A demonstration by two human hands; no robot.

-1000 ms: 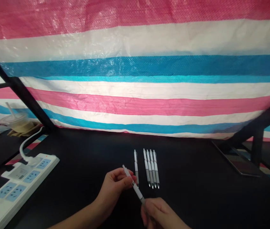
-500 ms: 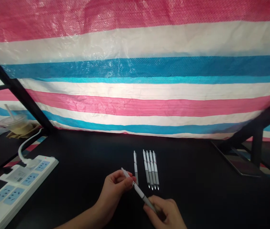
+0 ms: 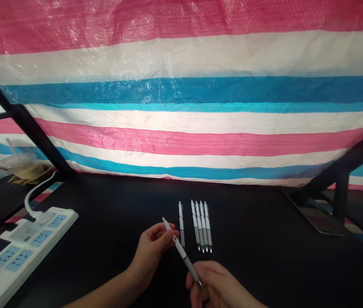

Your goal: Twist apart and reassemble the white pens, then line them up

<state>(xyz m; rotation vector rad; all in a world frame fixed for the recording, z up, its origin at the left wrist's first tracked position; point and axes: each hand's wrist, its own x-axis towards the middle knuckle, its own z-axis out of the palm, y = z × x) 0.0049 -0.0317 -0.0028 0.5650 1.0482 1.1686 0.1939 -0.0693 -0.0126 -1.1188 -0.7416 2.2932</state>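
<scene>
My left hand [image 3: 153, 250] pinches the upper end of a white and grey click pen [image 3: 181, 251], which slants down to the right over the black table [image 3: 111, 222]. My right hand [image 3: 215, 285] is closed around the pen's tip end at the bottom of the view. Just beyond the hands, a single pen [image 3: 181, 224] lies alone on the table. To its right, several matching pens [image 3: 201, 225] lie side by side in a tight row, tips toward me.
A white power strip [image 3: 21, 248] with a plugged cable lies at the left. A plastic cup with a straw [image 3: 21, 164] stands at the far left. A dark flat device [image 3: 313, 214] sits at the right. A striped tarp [image 3: 181, 107] hangs behind.
The held pen has tilted a little steeper, and my right hand has shifted slightly along its tip end. My left hand stays pinched on the top. The pens on the table have not moved.
</scene>
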